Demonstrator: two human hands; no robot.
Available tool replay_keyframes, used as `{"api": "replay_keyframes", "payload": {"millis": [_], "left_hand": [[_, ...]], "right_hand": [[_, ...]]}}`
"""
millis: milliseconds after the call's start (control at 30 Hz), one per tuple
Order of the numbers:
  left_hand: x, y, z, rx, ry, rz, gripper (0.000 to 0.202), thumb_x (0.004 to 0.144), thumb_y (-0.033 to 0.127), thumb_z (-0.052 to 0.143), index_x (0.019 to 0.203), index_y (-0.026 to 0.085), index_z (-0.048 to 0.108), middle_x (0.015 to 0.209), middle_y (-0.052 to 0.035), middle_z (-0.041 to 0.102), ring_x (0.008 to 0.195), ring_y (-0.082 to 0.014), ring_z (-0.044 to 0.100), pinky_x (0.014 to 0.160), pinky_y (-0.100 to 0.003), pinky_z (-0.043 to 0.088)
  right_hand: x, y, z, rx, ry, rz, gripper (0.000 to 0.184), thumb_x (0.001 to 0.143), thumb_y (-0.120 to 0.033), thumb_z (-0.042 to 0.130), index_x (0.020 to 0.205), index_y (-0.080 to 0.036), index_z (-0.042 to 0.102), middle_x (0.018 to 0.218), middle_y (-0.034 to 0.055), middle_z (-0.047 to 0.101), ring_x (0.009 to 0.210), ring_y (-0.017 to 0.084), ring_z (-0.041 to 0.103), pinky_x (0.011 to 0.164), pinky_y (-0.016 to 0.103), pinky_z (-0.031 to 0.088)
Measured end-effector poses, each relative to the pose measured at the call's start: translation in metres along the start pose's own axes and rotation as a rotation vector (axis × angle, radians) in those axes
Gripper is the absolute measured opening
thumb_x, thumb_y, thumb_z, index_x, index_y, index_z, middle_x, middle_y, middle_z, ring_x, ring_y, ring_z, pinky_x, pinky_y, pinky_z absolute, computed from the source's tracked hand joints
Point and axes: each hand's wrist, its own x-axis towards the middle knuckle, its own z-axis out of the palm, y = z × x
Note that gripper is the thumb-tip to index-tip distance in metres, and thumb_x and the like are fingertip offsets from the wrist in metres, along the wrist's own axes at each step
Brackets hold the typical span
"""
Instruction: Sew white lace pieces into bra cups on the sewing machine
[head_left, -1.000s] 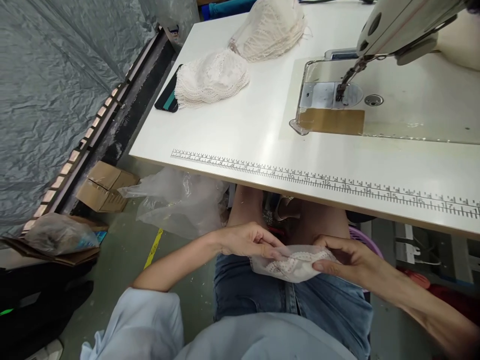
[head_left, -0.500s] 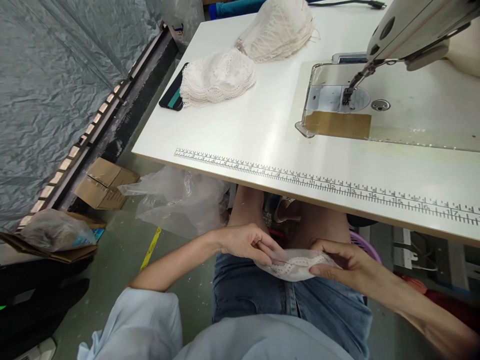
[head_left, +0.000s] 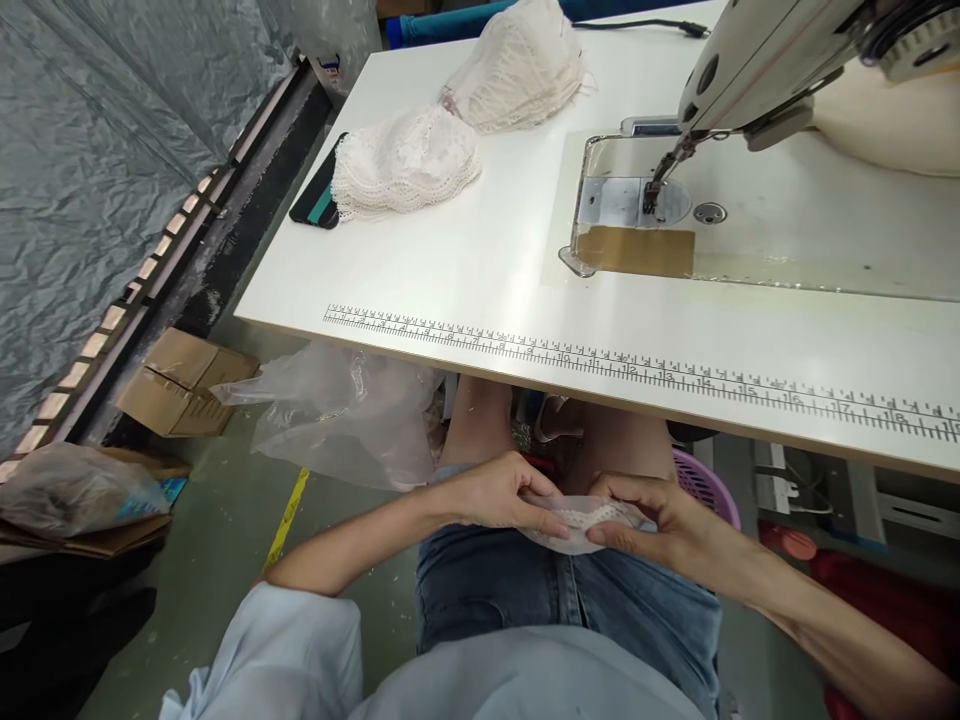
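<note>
A sheer white piece of lace fabric is stretched between my two hands, above my lap and below the table's front edge. My left hand pinches its left end between thumb and fingers. At the other end, my right hand grips it with the thumb on top and the fingers behind. A scalloped trim runs along the middle of the piece. On the table lie a stack of white lace pieces and, behind it, a pile of cream lace pieces.
The white table has a printed ruler along its front. A sewing machine stands at the right. Under the lace stack is a dark flat object. Left of my legs hangs a plastic bag; cardboard boxes sit on the floor.
My left fingers have closed onto the lace, with the thumb now on top. Both hands have come nearer each other. The whole view has shifted slightly to the right.
</note>
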Motion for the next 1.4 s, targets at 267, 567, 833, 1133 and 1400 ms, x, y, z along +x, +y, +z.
{"api": "replay_keyframes", "payload": {"millis": [267,567,833,1133,1400], "left_hand": [[-0.004,0.002,0.0,0.045,0.044,0.002,0.024,0.07,0.024,0.071,0.087,0.008,0.074,0.062,0.0009,0.063,0.057,-0.0076,0.05,0.056,-0.017,0.039],[-0.007,0.005,0.001,0.069,0.076,-0.023,0.029,0.07,0.026,0.07,0.092,0.008,0.073,0.067,-0.0007,0.066,0.06,-0.009,0.053,0.055,-0.017,0.039],[-0.011,0.003,-0.004,0.056,0.02,-0.066,0.033,0.068,0.025,0.072,0.098,0.01,0.072,0.075,-0.0008,0.068,0.066,-0.0109,0.057,0.062,-0.018,0.041],[-0.005,-0.001,0.006,0.132,0.132,0.019,0.034,0.071,0.039,0.07,0.088,0.009,0.073,0.067,-0.0002,0.065,0.061,-0.0102,0.053,0.056,-0.018,0.034],[-0.005,-0.002,0.006,0.05,0.132,-0.034,0.027,0.069,0.03,0.072,0.085,0.009,0.074,0.064,-0.0019,0.066,0.056,-0.0083,0.05,0.054,-0.018,0.037]], "right_hand": [[-0.001,0.0,-0.001,-0.029,-0.008,-0.032,0.029,0.081,-0.047,0.06,0.079,-0.018,0.062,0.073,0.0001,0.058,0.07,0.016,0.052,0.062,0.026,0.038],[0.0,0.004,0.0,-0.028,-0.011,-0.078,0.031,0.083,-0.049,0.057,0.08,-0.018,0.061,0.076,0.0017,0.058,0.072,0.018,0.052,0.064,0.027,0.039],[-0.001,0.001,0.004,-0.117,0.003,-0.081,0.033,0.087,-0.049,0.051,0.079,-0.019,0.06,0.076,0.0011,0.057,0.071,0.017,0.05,0.061,0.026,0.036],[0.002,0.002,0.007,-0.212,0.035,-0.081,0.03,0.086,-0.045,0.055,0.076,-0.017,0.059,0.072,-0.0001,0.055,0.065,0.014,0.048,0.055,0.024,0.032],[0.0,0.001,0.003,-0.158,0.013,-0.091,0.031,0.086,-0.049,0.053,0.082,-0.019,0.062,0.078,0.0015,0.06,0.073,0.017,0.052,0.062,0.027,0.036]]}}
